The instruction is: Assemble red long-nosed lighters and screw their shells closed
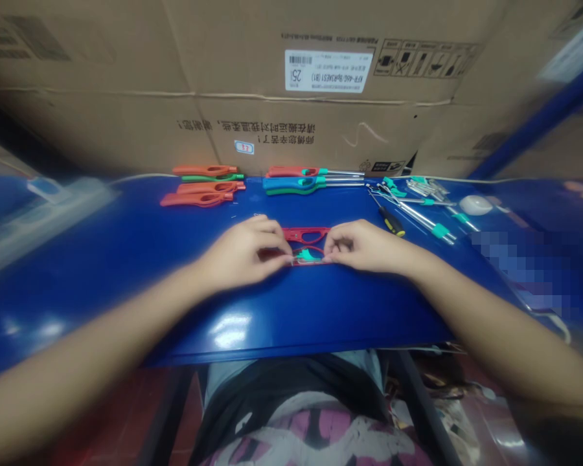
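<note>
A red lighter handle shell (305,233) with a teal trigger piece (309,256) lies on the blue table (140,252) between my hands. My left hand (245,251) grips its left end, fingers curled over it. My right hand (362,244) pinches its right end, fingers closed on the shell. Part of the shell is hidden under both hands.
Orange and green handle shells (203,186) lie at the back left. Assembled lighters (307,180) lie at the back centre. Metal tubes with teal ends (420,210), a black-handled screwdriver (391,221) and a white object (475,204) lie at the right. A cardboard box (291,84) stands behind.
</note>
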### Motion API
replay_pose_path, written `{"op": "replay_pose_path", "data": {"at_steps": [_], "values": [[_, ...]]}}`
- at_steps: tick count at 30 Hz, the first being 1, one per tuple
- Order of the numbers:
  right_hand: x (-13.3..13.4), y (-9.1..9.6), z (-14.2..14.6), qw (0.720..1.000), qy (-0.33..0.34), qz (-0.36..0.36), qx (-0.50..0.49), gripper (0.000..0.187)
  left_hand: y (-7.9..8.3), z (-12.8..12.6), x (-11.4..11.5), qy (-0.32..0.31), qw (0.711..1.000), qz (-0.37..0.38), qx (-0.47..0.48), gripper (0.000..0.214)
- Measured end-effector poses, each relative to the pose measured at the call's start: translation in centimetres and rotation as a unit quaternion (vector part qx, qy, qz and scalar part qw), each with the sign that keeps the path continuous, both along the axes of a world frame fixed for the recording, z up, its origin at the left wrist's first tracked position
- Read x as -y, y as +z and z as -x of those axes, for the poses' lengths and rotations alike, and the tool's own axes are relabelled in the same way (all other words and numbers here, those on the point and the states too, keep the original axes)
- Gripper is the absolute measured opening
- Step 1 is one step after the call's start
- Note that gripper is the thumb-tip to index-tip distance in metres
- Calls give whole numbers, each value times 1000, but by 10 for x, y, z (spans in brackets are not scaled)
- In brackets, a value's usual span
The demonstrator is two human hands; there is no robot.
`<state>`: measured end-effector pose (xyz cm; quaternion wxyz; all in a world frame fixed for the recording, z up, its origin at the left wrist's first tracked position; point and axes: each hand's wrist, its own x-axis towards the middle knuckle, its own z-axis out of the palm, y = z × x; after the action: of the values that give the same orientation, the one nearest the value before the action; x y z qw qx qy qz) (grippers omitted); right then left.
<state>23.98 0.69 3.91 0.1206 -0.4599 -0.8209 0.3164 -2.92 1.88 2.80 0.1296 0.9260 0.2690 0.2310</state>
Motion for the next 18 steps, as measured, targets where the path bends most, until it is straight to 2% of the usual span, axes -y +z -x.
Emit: {"op": "replay_pose_path", "data": {"at_steps": [7, 12, 18], "values": [[-2, 0, -2, 999, -34, -23, 20, 21, 5, 3, -1, 8, 998, 51, -42, 17], [-2, 6, -7, 998, -65, -18, 4, 27, 9, 6, -2, 14, 996, 59, -64, 17], [-1, 16, -11, 999, -24, -7, 49, 19, 15, 13, -6, 16, 994, 61, -85, 20]]}}
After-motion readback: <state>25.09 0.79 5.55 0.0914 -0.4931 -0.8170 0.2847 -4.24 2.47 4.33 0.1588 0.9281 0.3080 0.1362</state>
